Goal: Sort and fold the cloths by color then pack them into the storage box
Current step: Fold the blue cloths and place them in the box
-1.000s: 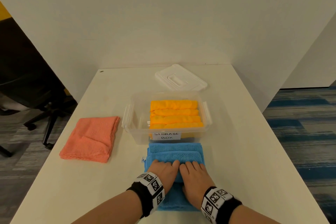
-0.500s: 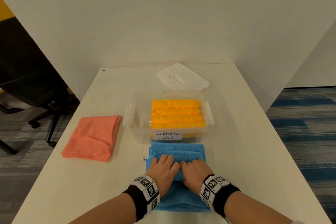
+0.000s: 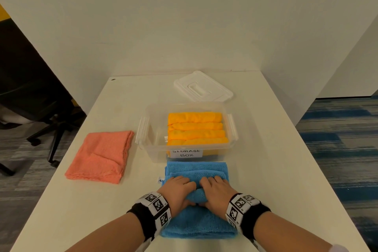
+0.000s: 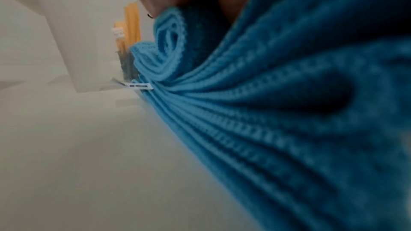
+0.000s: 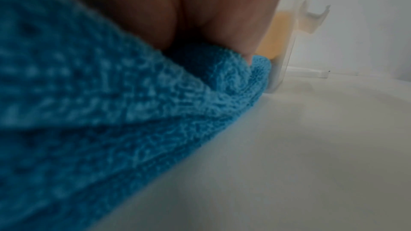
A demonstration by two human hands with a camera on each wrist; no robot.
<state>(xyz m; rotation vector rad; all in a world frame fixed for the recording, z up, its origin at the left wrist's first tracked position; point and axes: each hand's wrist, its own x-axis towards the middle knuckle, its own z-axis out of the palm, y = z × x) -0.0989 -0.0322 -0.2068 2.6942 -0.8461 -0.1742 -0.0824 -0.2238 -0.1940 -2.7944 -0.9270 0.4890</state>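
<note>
Both hands, left (image 3: pixel 177 191) and right (image 3: pixel 217 192), have drawn back toward the body, each grip now curled round the blue cloth (image 3: pixel 196 172), apparently rolling it on the surface (image 3: pixel 276 170) before the storage box (image 3: pixel 152 147).

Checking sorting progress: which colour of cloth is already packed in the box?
The rolled yellow cloths fill the clear plastic storage box; blue cloth and salmon cloth lie outside.

A white table (image 3: pixel 266 149) stands against a plain off-white wall (image 3: pixel 184 16). At left, a black office chair (image 3: pixel 30 92) on grey carpet (image 3: pixel 18 186); at right, blue-and-grey striped carpet (image 3: pixel 337 139) below another white wall (image 3: pixel 358 63).
</note>
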